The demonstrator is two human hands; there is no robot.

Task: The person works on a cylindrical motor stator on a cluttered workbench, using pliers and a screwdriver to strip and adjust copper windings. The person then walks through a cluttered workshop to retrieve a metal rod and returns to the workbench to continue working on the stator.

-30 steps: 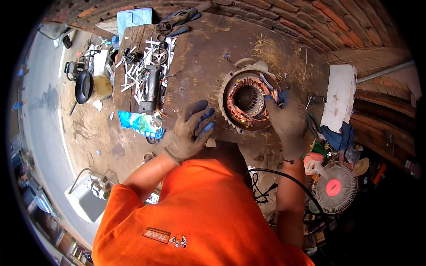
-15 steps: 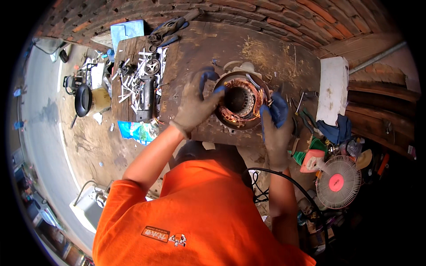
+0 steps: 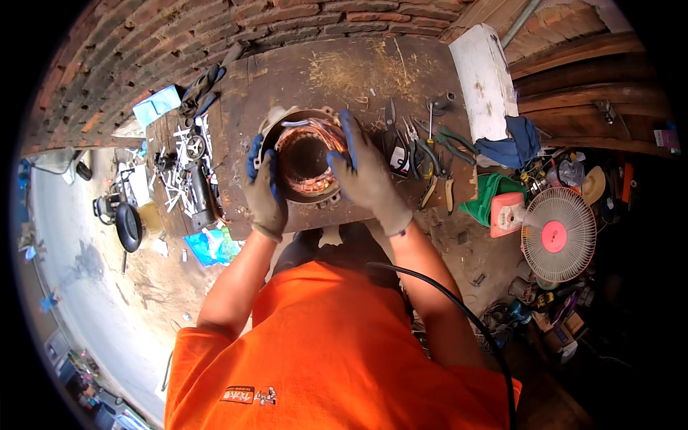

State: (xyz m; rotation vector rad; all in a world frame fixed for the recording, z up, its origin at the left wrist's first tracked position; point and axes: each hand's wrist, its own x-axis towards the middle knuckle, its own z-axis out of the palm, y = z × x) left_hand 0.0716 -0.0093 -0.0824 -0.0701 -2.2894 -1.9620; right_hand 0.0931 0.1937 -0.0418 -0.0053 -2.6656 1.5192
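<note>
A metal motor housing [image 3: 285,120] with a ring of copper windings [image 3: 317,181] lies on the dark wooden tabletop [image 3: 337,72]. My left hand [image 3: 265,197], in a grey-and-blue glove, grips the housing's left side, fingers curled at the rim. My right hand [image 3: 369,179], in a matching glove, holds its right side, fingers along the rim and thumb near the windings. Just right of my right hand lie several pliers and cutters [image 3: 428,159].
White strips and metal parts [image 3: 197,183] cover a board at left, near dark gloves [image 3: 197,93]. A white board [image 3: 476,79], blue cloth [image 3: 509,150], green container [image 3: 479,211] and fan [image 3: 555,236] are at right. A brick wall [image 3: 330,18] runs behind; a black cable crosses my front.
The view has swung, showing the housing farther left in the picture. Both hands have come onto opposite sides of the housing, which appears turned slightly anticlockwise.
</note>
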